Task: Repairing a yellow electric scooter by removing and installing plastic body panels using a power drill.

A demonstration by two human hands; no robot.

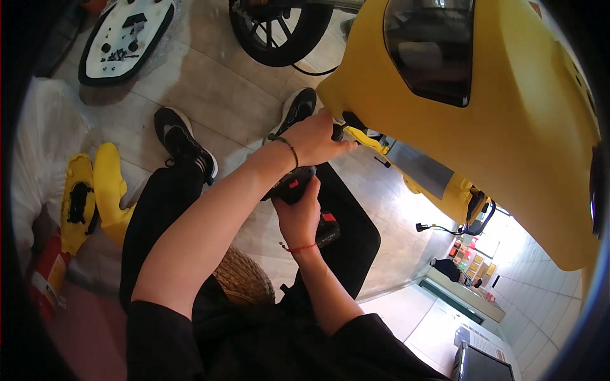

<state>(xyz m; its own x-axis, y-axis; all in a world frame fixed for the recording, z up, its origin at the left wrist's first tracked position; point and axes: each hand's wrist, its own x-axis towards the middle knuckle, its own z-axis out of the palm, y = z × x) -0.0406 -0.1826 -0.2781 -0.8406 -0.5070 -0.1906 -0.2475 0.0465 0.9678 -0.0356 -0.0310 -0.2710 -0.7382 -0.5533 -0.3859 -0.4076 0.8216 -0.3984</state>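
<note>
My right hand (300, 216) is closed round the grip of a black cordless drill (293, 184) with red accents, its battery pack (329, 227) below the wrist. My left hand (323, 141) is beyond the drill's body, at the lower edge of a large yellow body shell (438, 127). Its fingers are bent round a dark part that I cannot make out, beside a narrow yellow bracket (367, 138). My left forearm crosses above the drill and hides part of it. The drill's tip is not visible.
A black-rimmed white panel (121, 54) with loose screws lies at the upper left, near a spoked wheel (279, 35). Yellow parts (109, 184) stand at left. A black flat piece (352, 235) lies below my hands. A loose cable (438, 228) hangs at right. A person (450, 270) is far off.
</note>
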